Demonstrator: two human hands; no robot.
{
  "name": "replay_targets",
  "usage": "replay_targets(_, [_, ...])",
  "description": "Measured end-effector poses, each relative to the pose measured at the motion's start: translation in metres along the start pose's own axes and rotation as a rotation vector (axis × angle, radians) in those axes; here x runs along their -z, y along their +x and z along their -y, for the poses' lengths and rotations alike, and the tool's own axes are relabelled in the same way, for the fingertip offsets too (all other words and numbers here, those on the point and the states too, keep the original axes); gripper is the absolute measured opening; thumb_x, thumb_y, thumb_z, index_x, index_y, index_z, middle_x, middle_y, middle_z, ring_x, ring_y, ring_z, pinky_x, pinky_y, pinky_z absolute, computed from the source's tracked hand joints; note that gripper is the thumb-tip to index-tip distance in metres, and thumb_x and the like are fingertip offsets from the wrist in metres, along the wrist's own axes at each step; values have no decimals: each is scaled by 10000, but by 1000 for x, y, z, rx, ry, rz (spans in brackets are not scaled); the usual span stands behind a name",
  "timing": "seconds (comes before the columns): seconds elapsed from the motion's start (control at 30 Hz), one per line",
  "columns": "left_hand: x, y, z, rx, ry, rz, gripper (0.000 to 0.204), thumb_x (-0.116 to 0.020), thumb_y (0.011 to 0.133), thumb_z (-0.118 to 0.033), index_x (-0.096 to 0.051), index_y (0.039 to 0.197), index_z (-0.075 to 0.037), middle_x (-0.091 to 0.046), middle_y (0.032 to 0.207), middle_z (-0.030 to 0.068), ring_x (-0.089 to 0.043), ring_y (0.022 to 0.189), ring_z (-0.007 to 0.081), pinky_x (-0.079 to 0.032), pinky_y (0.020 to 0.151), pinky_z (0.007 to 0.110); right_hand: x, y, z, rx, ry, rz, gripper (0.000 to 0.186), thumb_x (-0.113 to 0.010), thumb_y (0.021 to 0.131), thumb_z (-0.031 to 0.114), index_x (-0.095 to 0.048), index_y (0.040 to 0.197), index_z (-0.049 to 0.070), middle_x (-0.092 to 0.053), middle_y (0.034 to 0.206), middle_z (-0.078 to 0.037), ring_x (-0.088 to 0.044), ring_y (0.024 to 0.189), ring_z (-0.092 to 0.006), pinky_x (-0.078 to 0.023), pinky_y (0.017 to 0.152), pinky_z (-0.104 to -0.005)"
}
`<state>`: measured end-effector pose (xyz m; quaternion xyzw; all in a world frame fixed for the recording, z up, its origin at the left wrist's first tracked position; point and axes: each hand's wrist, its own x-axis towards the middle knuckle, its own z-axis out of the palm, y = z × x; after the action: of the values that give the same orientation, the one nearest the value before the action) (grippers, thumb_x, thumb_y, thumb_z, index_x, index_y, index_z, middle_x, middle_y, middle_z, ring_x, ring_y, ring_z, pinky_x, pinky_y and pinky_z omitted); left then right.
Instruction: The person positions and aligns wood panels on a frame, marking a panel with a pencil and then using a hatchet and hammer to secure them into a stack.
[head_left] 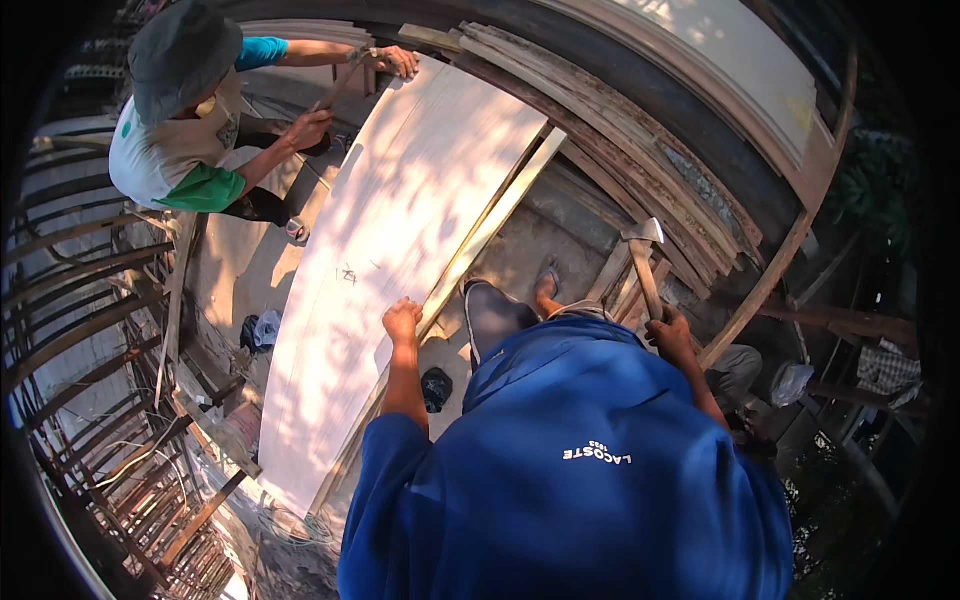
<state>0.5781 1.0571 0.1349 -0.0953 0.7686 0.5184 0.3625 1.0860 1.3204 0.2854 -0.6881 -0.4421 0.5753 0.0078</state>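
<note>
can make out white capital letters point(598, 456) printed upside down across the chest of the blue shirt point(570, 520), with tiny numerals point(603, 446) just above them in view. also see a small dark scrawl point(346, 275) on the pale wooden board point(430, 150), but cannot read it. find a round green emblem point(126, 130) on the co-worker's light shirt point(150, 160), too small to decipher.

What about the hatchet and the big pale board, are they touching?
Apart. The head view shows the hatchet in the right hand, with floor visible between it and the pale board.
</note>
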Motion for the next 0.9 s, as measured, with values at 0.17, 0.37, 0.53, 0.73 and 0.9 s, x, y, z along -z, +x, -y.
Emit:
replay_targets(0.17, [-91,-61,-35,-44,254,288,406,-711,894,-58,-636,1243,136,-739,960,153,-715,793,175,-557,666,256,-9,14,44,269,237,-11,300,-660,868,87,-581,1136,-20,-632,825,-73,-632,663,-138,-505,579,-303])
replay_targets(0.37, [-170,-41,-111,-400,773,494,310,-741,881,-179,-753,1107,33,-758,870,92,-693,819,147,-528,762,282,-32,29,62,335,335,-127,254,-707,900,129,-567,1075,10,-594,761,-40,-592,619,-105,-486,552,-294])
replay_targets(0.53, [-255,12,-169,-787,928,609,292,-709,896,-228,-765,1061,7,-740,1009,200,-729,934,288,-552,858,361,-37,57,89,44,436,41,248,-747,899,144,-570,1037,38,-565,706,-17,-552,550,-109,-453,493,-287])
replay_targets(0.73, [-373,67,-216,-1257,1225,671,552,-786,839,-391,-693,1176,36,-672,1209,235,-650,1119,393,-521,985,442,-94,129,95,-159,713,58,237,-788,889,166,-605,917,18,-621,719,-50,-595,578,-122,-462,494,-279])
replay_targets(0.9, [-459,92,-239,-1532,1300,817,818,-808,779,-548,-608,1297,51,-616,1301,268,-561,1256,423,-424,1075,510,-149,217,107,-132,913,66,264,-794,878,166,-633,1042,35,-673,875,-54,-658,727,-137,-534,602,-296])
